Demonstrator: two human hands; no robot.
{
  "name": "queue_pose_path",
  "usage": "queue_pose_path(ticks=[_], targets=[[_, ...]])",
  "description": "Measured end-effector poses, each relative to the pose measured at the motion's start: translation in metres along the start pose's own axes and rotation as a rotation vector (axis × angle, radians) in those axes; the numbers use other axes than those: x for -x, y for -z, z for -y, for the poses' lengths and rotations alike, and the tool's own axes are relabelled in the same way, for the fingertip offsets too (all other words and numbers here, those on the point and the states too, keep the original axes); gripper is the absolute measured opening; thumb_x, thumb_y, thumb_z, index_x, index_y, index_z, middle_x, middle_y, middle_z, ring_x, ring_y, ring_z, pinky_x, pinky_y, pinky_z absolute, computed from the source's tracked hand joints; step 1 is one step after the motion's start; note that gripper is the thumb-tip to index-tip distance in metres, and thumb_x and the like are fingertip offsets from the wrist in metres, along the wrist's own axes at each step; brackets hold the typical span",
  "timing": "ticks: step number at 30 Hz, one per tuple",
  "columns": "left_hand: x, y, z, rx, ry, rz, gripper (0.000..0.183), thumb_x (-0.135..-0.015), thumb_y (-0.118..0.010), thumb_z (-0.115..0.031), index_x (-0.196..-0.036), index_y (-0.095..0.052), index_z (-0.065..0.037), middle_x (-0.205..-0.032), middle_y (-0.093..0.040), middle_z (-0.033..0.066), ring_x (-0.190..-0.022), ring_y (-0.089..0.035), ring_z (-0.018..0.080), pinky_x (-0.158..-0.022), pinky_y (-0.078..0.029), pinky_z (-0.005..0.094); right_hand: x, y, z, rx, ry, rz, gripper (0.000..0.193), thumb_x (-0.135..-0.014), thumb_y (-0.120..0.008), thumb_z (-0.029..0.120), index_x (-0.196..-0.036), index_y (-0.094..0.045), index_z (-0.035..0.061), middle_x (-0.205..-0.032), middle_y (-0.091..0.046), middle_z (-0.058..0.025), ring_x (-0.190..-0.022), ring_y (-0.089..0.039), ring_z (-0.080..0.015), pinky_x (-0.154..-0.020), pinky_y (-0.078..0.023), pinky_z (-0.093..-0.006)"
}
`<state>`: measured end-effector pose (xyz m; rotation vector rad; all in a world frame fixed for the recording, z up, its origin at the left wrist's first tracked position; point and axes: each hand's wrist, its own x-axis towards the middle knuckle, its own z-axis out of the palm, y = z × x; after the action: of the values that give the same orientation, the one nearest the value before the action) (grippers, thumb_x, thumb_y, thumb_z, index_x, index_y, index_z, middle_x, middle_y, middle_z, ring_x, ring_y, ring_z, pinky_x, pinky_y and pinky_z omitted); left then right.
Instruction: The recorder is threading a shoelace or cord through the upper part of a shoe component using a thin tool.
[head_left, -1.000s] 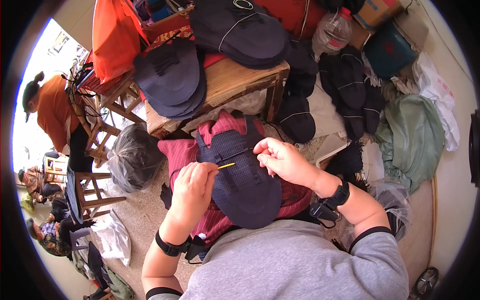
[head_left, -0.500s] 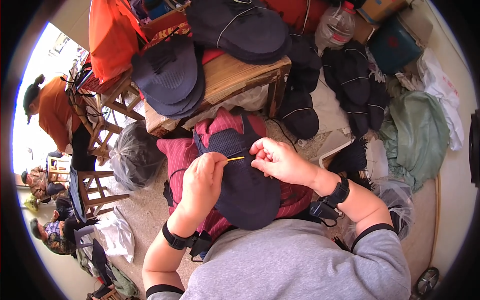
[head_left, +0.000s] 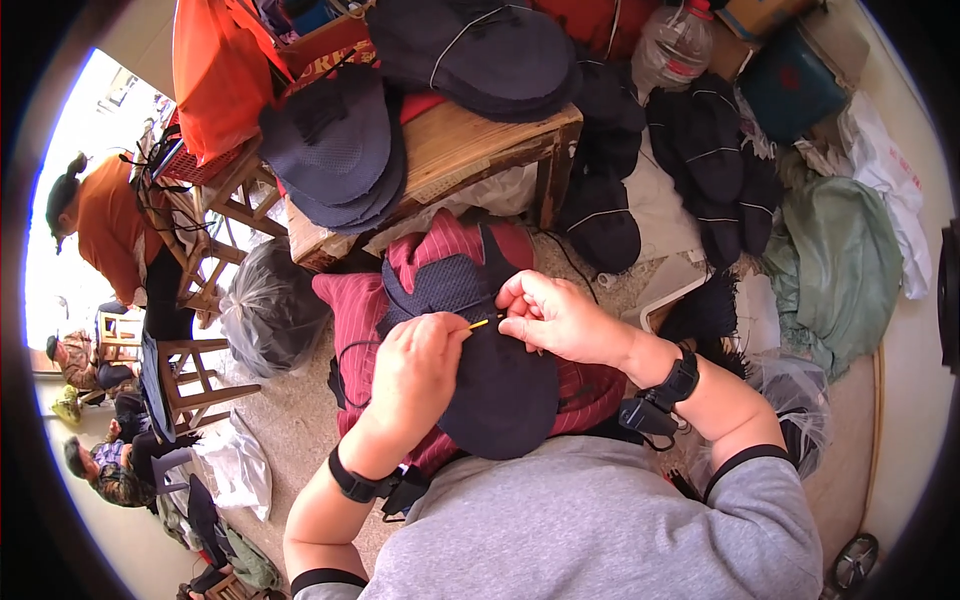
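Note:
Over my lap lies a dark navy, sole-shaped fabric piece [head_left: 500, 395], its far part a coarser mesh, on a dark pink striped cloth [head_left: 348, 300]. My left hand [head_left: 415, 365] is closed in a pinch on a thin yellow stick [head_left: 480, 324], which points right across the navy piece. Facing it, my right hand [head_left: 560, 322] has thumb and fingers pinched together just past the stick's tip. Something small and dark shows at those fingertips, too small to name. Both hands are above the middle of the navy piece.
A wooden bench [head_left: 470, 150] ahead bears stacks of navy fabric pieces [head_left: 335, 150]. Tied navy bundles [head_left: 600, 225] lie to its right, near a green sack [head_left: 835, 270]. At left are a filled plastic bag [head_left: 270, 310], a wooden stool [head_left: 190, 385] and other people [head_left: 110, 235].
My left hand has shifted slightly right and down, toward my right hand. Less of the yellow stick shows, and it now slants up to the right. My right hand has barely moved.

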<state>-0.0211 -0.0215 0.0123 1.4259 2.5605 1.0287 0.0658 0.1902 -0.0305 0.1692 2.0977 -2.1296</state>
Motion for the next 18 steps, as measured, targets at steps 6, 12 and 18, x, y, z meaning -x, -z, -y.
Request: queue_pose_path(ticks=[6,12,18], targets=[[-0.007,-0.009,-0.014,-0.18,-0.02,-0.017,0.017,-0.084,-0.079,-0.013,-0.098,-0.069,-0.01,-0.099,-0.065,0.0062,-0.093,-0.063,0.028,-0.085,-0.046,0.0401,-0.001,0.001,-0.005,-0.015,-0.007,-0.01,0.014,-0.099,-0.068,0.012,-0.103,-0.059,0.002,-0.082,-0.066,-0.0033,-0.064,-0.062,-0.0082,-0.054,-0.05,-0.0258],[0.006,-0.006,-0.007,-0.346,0.052,-0.059,0.036,-0.076,-0.086,-0.032,-0.107,-0.074,-0.019,-0.117,-0.052,0.0037,-0.11,-0.05,0.0253,-0.095,-0.034,0.0404,0.01,0.033,-0.014,-0.094,-0.04,-0.118,0.007,-0.102,-0.061,0.01,-0.101,-0.061,0.0025,-0.083,-0.068,-0.006,-0.064,-0.068,-0.011,-0.058,-0.056,-0.0246],[0.011,-0.01,-0.004,-0.333,0.054,-0.084,0.038,-0.076,-0.086,-0.032,-0.11,-0.074,-0.019,-0.118,-0.052,0.0036,-0.112,-0.05,0.0249,-0.097,-0.034,0.0405,0.02,0.022,-0.01,-0.56,-0.111,-0.118,0.016,-0.104,-0.064,0.016,-0.107,-0.063,-0.0004,-0.095,-0.07,-0.0079,-0.072,-0.07,-0.0117,-0.066,-0.059,-0.0258]])
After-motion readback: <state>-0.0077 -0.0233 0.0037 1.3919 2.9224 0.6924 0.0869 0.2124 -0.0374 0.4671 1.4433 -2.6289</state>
